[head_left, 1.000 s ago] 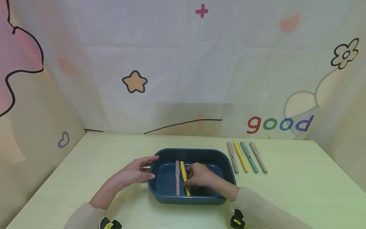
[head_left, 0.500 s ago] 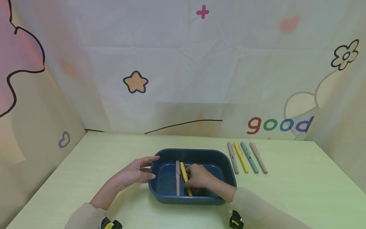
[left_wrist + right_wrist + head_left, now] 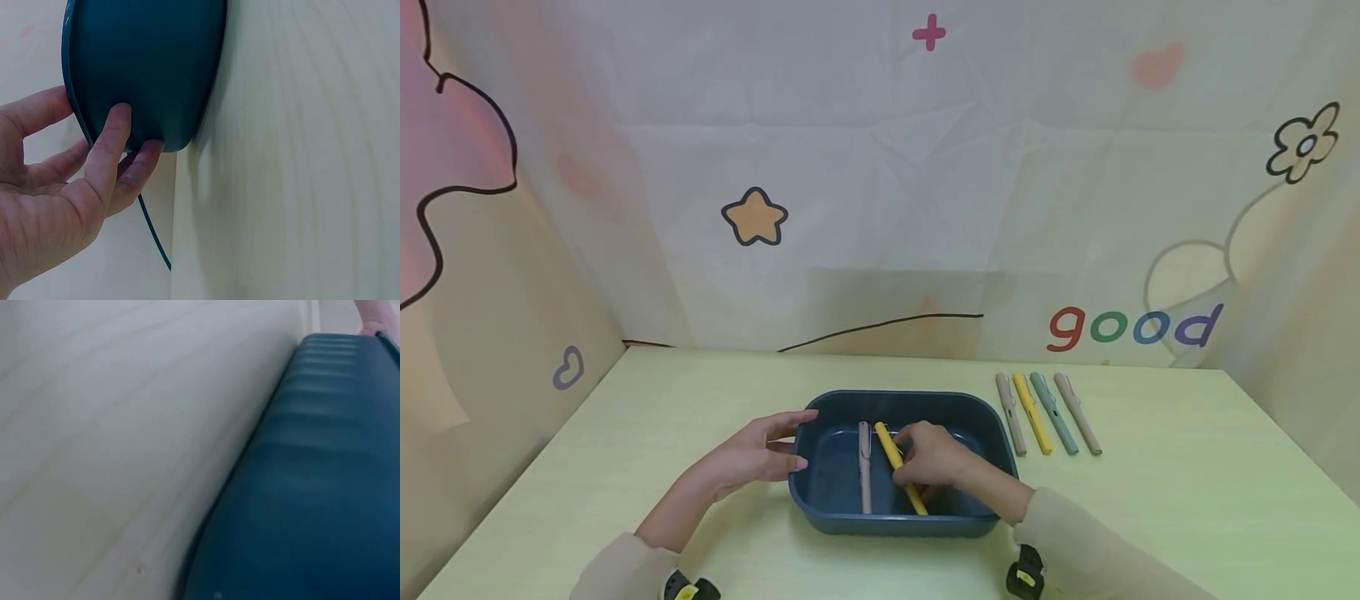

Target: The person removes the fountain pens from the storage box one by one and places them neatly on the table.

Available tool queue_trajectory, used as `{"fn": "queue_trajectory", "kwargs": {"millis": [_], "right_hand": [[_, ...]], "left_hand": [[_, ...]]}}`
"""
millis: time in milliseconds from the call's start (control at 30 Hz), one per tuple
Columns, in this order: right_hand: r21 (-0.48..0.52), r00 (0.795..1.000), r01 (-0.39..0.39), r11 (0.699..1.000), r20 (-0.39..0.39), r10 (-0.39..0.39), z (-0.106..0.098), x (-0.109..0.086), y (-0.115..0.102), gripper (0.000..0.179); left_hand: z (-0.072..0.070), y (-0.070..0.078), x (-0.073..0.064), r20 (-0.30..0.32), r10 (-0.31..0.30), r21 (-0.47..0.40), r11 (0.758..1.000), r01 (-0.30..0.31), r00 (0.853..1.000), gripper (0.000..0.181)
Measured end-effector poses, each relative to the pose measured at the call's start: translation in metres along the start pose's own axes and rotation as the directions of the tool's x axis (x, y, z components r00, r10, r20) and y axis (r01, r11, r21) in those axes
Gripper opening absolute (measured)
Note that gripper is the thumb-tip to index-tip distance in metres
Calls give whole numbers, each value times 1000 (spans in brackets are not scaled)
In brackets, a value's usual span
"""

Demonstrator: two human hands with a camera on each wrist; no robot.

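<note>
My left hand rests against the left end of the dark blue box. In the left wrist view its fairly straight fingers touch the box's outer wall and rim. Inside the box my right hand pinches a yellow pen, which lies slanted with its lower end toward the right. Left of it a greyish-pink pen lies nearly straight front to back. The right fingertips are partly hidden behind the hand. In the right wrist view only the box's outer wall and part of the other hand show.
Right of the box, side by side on the pale table, lie a greyish-pink pen, a yellow pen, a green pen and another greyish pen. A printed cloth backdrop stands behind the table.
The yellow pen's near end has swung right with my right hand, making it more slanted and farther from the greyish-pink pen. My left hand and the box stay in place.
</note>
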State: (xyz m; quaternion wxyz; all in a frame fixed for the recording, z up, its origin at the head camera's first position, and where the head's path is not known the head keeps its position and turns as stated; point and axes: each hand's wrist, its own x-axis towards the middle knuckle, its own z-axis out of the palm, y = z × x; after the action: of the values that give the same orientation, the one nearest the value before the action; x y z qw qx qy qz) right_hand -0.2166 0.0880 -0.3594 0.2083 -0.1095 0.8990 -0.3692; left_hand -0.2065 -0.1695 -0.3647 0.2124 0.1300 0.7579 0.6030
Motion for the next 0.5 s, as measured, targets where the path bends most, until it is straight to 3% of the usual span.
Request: {"fn": "queue_trajectory", "kwargs": {"millis": [200,500], "right_hand": [[36,999,-15,999,-45,17,-12,-5,-1,51],[86,995,50,995,-93,-42,-29,-13,3,48]], "left_hand": [[0,1,-1,7,2,-11,1000,-2,1000,68],[0,0,-1,2,3,-7,1000,-3,1000,67]]}}
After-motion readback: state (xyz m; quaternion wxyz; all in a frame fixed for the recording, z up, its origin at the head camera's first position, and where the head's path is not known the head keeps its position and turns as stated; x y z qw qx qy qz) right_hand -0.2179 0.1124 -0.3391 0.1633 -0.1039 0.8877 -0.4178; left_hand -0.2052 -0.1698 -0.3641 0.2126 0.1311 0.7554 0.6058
